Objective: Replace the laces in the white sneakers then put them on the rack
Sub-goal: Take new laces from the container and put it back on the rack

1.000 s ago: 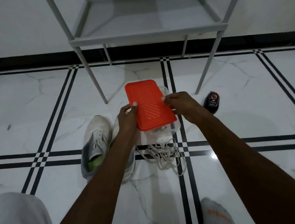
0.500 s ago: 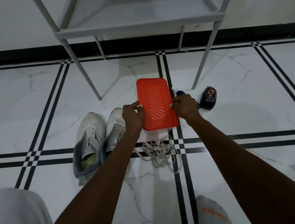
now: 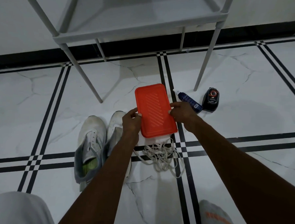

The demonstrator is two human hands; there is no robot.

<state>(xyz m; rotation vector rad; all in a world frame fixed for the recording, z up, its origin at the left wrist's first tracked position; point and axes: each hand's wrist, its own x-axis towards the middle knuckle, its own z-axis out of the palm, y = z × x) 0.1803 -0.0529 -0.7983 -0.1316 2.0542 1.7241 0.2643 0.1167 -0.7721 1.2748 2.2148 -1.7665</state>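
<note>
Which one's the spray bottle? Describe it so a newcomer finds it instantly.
Start at the grey rack; near its front right leg two dark items lie on the floor. The spray bottle is the slim blue one with a white nozzle, lying on its side just beyond the right hand. Its neighbour, the black container, is squat with a red ring.

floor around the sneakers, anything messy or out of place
Yes. The loose laces lie in a tangled heap on the floor by the box with the red lid, and both sneakers show empty eyelets. A blue spray bottle lies on its side.
</note>
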